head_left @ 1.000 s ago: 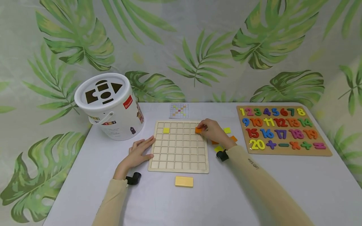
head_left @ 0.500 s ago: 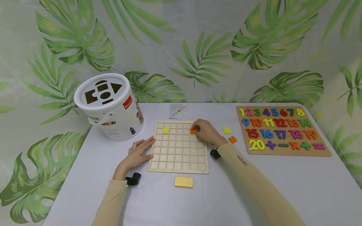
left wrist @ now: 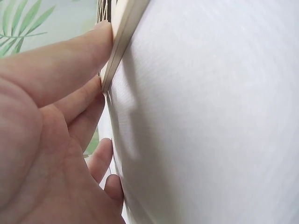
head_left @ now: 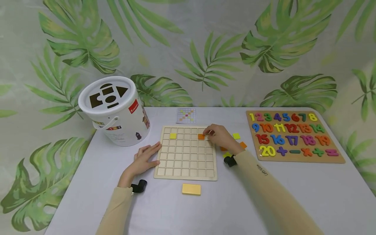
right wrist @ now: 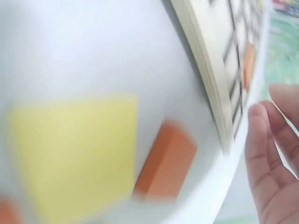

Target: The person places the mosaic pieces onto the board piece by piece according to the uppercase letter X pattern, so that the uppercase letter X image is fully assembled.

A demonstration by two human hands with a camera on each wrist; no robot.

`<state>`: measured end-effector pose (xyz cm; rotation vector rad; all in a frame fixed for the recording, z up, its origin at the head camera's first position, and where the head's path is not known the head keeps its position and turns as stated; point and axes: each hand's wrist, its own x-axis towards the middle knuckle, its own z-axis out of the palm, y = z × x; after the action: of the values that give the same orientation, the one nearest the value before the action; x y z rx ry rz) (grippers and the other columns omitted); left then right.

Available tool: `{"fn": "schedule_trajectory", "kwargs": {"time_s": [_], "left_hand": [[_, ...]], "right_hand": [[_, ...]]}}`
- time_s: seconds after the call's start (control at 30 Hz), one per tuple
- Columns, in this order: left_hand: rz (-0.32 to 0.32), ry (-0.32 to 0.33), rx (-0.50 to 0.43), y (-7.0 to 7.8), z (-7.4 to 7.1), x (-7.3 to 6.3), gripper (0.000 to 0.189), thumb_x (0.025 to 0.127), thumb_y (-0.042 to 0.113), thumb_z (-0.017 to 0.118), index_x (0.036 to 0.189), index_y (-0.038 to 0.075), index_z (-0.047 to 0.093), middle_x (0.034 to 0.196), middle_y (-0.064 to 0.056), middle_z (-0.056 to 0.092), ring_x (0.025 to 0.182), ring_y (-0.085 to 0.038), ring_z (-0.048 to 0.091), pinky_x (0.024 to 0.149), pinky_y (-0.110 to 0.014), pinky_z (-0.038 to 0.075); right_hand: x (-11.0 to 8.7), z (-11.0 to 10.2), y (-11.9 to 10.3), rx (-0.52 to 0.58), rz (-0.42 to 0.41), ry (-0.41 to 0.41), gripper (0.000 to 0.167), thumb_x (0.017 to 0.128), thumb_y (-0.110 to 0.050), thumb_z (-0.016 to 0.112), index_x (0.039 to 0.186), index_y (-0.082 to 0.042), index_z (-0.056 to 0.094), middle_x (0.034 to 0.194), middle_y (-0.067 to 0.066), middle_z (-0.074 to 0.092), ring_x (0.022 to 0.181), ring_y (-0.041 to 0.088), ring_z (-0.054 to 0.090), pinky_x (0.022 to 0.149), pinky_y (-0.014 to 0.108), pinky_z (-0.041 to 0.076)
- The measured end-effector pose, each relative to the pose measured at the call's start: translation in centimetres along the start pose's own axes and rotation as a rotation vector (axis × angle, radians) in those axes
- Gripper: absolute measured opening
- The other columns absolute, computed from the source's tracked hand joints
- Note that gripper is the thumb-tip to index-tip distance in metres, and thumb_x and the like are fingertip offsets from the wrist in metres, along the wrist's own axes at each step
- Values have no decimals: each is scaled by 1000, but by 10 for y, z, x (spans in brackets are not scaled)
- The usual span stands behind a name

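A pale wooden grid board [head_left: 185, 156] lies flat on the white table. My left hand [head_left: 144, 160] rests at its left edge, fingers and thumb stretched out against the rim, as the left wrist view also shows. An orange square tile [head_left: 201, 137] sits in a cell near the upper right of the grid, and a yellow tile [head_left: 173, 135] in the same row at the upper left. Over the board's upper right corner is my right hand [head_left: 218, 135], just right of the orange tile. Its bent fingers hold nothing in the right wrist view, apart from the tile.
Right of the board lie several loose tiles, among them a yellow one [head_left: 236, 135] and an orange one [head_left: 242, 145]. A patterned card [head_left: 186, 116] is behind the board, a yellow block [head_left: 191, 189] in front. A white bucket [head_left: 123, 127] and a number board [head_left: 299, 158] flank it.
My right hand carried the orange tile left into a cell, let go of it, and has drawn back to the right. The left hand has stayed in place.
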<state>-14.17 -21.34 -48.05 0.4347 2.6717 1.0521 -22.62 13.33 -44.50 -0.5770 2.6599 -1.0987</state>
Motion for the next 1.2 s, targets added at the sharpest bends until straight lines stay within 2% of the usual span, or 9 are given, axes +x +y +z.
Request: {"fn": "schedule_trajectory", "kwargs": {"time_s": [0.07,0.13,0.37,0.57,0.7,1.0,1.2], "left_hand": [[-3,2,-3,0,0,0,68,89,18,66,149,10,34,157,-2,22,139,-36,9,97,-57,11],[-2,4,3,1,0,0,68,89,18,66,149,10,34,157,-2,22,139,-36,10,98,-57,11],[-4,7,9,0,-1,-2,69,89,18,66,149,10,34,157,-2,22,139,-37,9,99,-58,10],[-6,6,0,0,0,-3,69,90,19,66,149,10,33,157,-2,22,139,-37,9,99,-58,10],[5,4,0,1,-1,-2,69,90,20,66,149,10,33,157,-3,22,138,-37,9,98,-58,10],[-4,5,3,0,0,0,69,90,19,66,150,11,33,157,-2,22,139,-35,9,99,-57,10],[-14,-3,0,1,0,0,69,90,19,65,150,12,32,158,-2,21,139,-35,8,99,-57,9]], "right_hand": [[-10,-8,5,62,37,4,21,89,1,59,108,-1,66,108,12,64,96,27,56,79,37,49],[-21,-16,10,78,73,5,19,89,-1,60,108,-1,66,108,13,64,97,28,56,79,38,49],[-50,-24,35,16,91,-30,17,87,3,61,102,-2,67,99,9,65,91,27,58,83,41,48],[-55,-19,49,-3,75,-30,17,85,1,66,102,-5,68,100,6,65,93,27,60,84,42,49],[-55,-19,50,-9,59,-21,19,84,3,66,101,-4,68,99,7,64,92,27,59,84,44,48],[-56,-20,48,-20,38,-10,19,84,4,66,102,-3,68,98,7,63,88,24,56,79,38,49],[-64,-22,48,-15,4,14,17,84,2,67,101,-3,68,98,8,63,89,25,57,81,41,49]]}}
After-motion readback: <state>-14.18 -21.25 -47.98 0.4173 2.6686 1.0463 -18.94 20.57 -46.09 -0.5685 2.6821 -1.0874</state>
